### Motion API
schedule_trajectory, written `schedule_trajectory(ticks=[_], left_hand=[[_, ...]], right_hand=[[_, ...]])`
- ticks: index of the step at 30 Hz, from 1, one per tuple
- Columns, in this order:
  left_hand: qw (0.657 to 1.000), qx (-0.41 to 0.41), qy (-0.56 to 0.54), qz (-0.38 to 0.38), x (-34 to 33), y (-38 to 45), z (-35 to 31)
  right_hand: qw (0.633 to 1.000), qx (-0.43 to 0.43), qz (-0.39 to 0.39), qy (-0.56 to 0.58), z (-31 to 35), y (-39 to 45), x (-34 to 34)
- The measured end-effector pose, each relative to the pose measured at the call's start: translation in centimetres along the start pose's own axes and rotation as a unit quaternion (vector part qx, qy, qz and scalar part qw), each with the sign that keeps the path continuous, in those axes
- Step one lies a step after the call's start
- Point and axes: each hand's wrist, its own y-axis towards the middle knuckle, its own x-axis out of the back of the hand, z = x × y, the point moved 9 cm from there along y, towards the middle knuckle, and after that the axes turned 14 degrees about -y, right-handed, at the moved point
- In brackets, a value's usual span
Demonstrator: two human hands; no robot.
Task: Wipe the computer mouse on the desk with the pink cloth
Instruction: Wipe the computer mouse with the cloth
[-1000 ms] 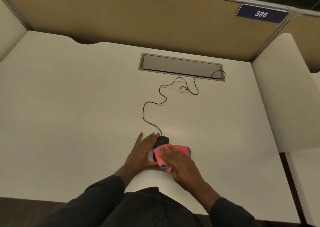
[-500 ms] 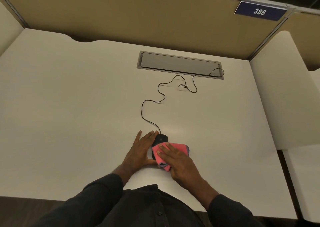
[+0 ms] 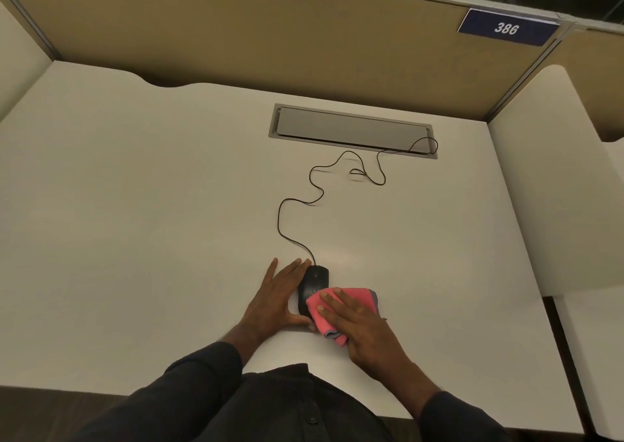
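A black wired computer mouse (image 3: 314, 281) lies on the white desk (image 3: 135, 222) near the front edge. My left hand (image 3: 275, 298) rests flat against the mouse's left side, fingers straight, thumb behind its rear. My right hand (image 3: 358, 321) lies flat on the folded pink cloth (image 3: 358, 298) and presses it onto the rear right part of the mouse. The cloth hides the back half of the mouse.
The mouse cable (image 3: 304, 202) snakes back to a grey cable hatch (image 3: 351, 129) set in the desk. Tan partition walls with a blue plate (image 3: 506, 28) marked 386 close the back. A white side panel (image 3: 557, 188) stands at the right.
My right hand and the pink cloth have slid slightly back and right on the mouse, so more of its black front shows. The left hand stays put.
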Motion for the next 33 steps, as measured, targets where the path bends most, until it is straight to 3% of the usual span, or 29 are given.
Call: schedule_trajectory(ticks=[6,18,29,33], left_hand=[[1.000,0.001,0.001,0.005,0.2,-0.1,-0.2],[1.000,0.005,-0.004,0.003,-0.2,-0.1,0.2],[1.000,0.005,-0.002,0.008,0.0,0.0,0.0],[1.000,-0.004,-0.011,0.002,0.3,-0.1,-0.6]], right_hand=[[0.997,-0.048,-0.043,0.044,-1.0,1.6,1.0],[0.997,0.037,0.018,-0.069,1.8,0.5,-1.5],[0.994,-0.069,-0.078,0.032,-1.7,0.3,1.5],[0.996,-0.052,-0.069,0.038,-0.7,2.1,1.3]])
